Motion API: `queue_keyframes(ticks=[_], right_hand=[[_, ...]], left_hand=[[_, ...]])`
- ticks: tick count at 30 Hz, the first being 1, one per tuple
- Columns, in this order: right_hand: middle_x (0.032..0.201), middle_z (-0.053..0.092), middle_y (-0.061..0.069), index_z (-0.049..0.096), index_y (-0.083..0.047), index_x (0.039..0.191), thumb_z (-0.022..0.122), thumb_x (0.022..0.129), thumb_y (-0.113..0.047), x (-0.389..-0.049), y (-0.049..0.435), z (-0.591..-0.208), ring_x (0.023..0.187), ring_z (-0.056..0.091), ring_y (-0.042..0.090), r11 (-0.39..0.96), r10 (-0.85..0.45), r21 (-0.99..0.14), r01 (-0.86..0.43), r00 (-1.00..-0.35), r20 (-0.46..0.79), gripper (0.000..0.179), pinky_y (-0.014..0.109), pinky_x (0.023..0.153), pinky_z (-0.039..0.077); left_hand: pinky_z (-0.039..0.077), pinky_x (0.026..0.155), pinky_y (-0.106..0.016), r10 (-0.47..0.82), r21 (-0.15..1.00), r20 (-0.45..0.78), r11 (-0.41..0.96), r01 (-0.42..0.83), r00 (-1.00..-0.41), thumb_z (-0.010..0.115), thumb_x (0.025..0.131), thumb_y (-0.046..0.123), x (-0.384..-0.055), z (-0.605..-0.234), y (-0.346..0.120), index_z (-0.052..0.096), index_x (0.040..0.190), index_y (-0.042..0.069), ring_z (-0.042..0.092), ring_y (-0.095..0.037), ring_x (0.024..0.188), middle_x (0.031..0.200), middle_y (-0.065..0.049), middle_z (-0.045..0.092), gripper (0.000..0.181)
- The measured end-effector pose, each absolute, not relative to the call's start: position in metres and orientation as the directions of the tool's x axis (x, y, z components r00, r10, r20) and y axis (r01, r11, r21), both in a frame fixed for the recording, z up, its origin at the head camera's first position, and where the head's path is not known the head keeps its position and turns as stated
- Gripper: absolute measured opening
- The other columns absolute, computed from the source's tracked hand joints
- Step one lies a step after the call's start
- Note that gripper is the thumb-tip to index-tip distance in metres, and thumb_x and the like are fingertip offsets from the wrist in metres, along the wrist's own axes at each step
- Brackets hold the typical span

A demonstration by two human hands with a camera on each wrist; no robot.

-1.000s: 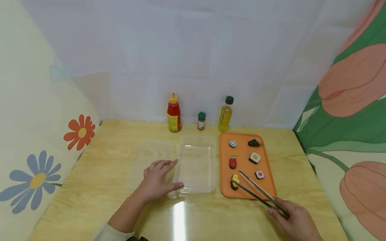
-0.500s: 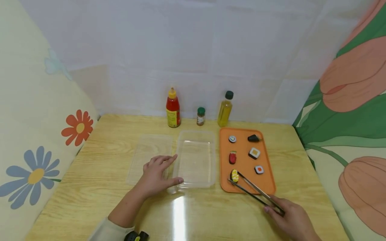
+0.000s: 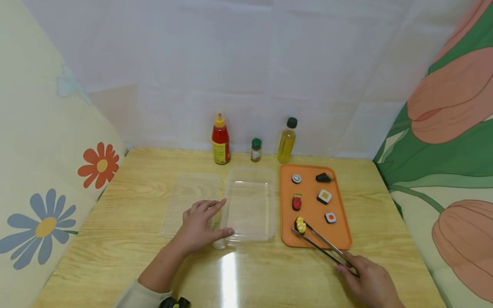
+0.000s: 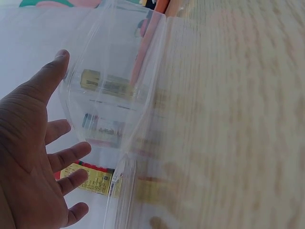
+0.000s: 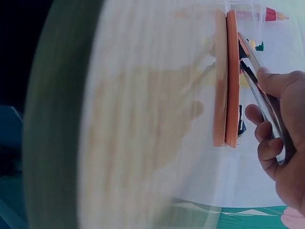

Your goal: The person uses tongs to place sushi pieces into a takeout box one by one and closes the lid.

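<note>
In the head view my right hand [image 3: 371,280] grips a pair of metal tongs [image 3: 327,242]. Their tips straddle a toy sushi piece with yellow topping [image 3: 300,225], at the front left of an orange tray [image 3: 312,214]. The right wrist view has the tongs [image 5: 267,107] held between thumb and curled fingers, tips over the tray [image 5: 232,95]. My left hand [image 3: 198,229] spreads thumb and fingers at the left edge of a clear plastic box [image 3: 250,214]; in the left wrist view its thumb tip meets the box wall [image 4: 114,71].
Several other sushi pieces lie on the tray, among them a red-topped one [image 3: 296,202] and a dark cone [image 3: 323,177]. A clear lid [image 3: 192,192] lies left of the box. Behind stand a red sauce bottle [image 3: 221,143], a spice jar [image 3: 256,149] and an oil bottle [image 3: 286,143].
The tongs' tips have shifted from overlapping the yellow-topped sushi to standing on either side of it. My left hand keeps its place at the box; the head view has tilted slightly.
</note>
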State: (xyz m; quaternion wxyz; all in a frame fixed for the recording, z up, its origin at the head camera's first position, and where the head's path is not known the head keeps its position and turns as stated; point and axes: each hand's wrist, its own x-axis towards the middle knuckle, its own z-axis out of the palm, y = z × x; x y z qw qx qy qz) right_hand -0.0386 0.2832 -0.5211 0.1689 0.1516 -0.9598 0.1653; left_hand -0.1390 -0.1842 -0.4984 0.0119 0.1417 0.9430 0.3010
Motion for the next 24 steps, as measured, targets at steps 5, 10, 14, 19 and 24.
queue_keyframes(ticks=[5,10,14,19,24], right_hand=[[0.078,0.067,-0.015,0.081,-0.008,0.109,0.093,0.076,-0.024,-0.0386,0.2836,-0.5213,0.064,0.058,-0.002,0.908,-0.232,-0.249,-0.337,-0.9,0.369,0.039,0.027,0.053,0.048],[0.079,0.07,-0.009,0.082,-0.007,0.107,0.092,0.076,-0.02,-0.0404,0.2858,-0.523,0.064,0.062,0.002,0.899,-0.248,-0.234,-0.371,-0.87,0.425,0.036,0.027,0.053,0.049],[0.081,0.073,-0.007,0.082,-0.007,0.107,0.093,0.074,-0.017,-0.0413,0.287,-0.5243,0.065,0.064,0.005,0.889,-0.259,-0.226,-0.397,-0.846,0.466,0.037,0.027,0.053,0.05],[0.08,0.073,-0.007,0.082,-0.007,0.106,0.092,0.074,-0.017,-0.0429,0.2883,-0.5243,0.065,0.063,0.003,0.887,-0.269,-0.215,-0.409,-0.835,0.479,0.036,0.026,0.052,0.049],[0.078,0.073,-0.005,0.082,-0.004,0.103,0.092,0.074,-0.019,-0.0466,0.2917,-0.5231,0.063,0.063,0.002,0.876,-0.305,-0.179,-0.448,-0.803,0.512,0.034,0.024,0.051,0.048]], left_hand=[[0.019,0.106,-0.072,0.27,0.578,0.062,0.775,0.256,-0.961,0.078,0.08,0.07,-0.138,-0.4977,-0.1835,0.049,0.157,0.022,0.037,-0.042,0.141,0.148,-0.013,0.053,0.096],[0.018,0.107,-0.073,0.267,0.577,0.061,0.777,0.253,-0.962,0.078,0.08,0.069,-0.1381,-0.4979,-0.1832,0.048,0.158,0.022,0.037,-0.042,0.141,0.149,-0.013,0.053,0.096],[0.018,0.107,-0.074,0.266,0.576,0.058,0.778,0.25,-0.962,0.077,0.079,0.071,-0.1384,-0.4978,-0.1833,0.047,0.158,0.022,0.036,-0.042,0.142,0.15,-0.013,0.052,0.097],[0.019,0.106,-0.074,0.269,0.571,0.066,0.78,0.257,-0.961,0.077,0.08,0.07,-0.1382,-0.4983,-0.1839,0.048,0.158,0.021,0.037,-0.043,0.141,0.149,-0.014,0.053,0.096],[0.019,0.106,-0.075,0.27,0.567,0.069,0.781,0.26,-0.96,0.078,0.08,0.068,-0.1378,-0.4979,-0.1837,0.048,0.158,0.022,0.037,-0.043,0.141,0.149,-0.013,0.052,0.095]])
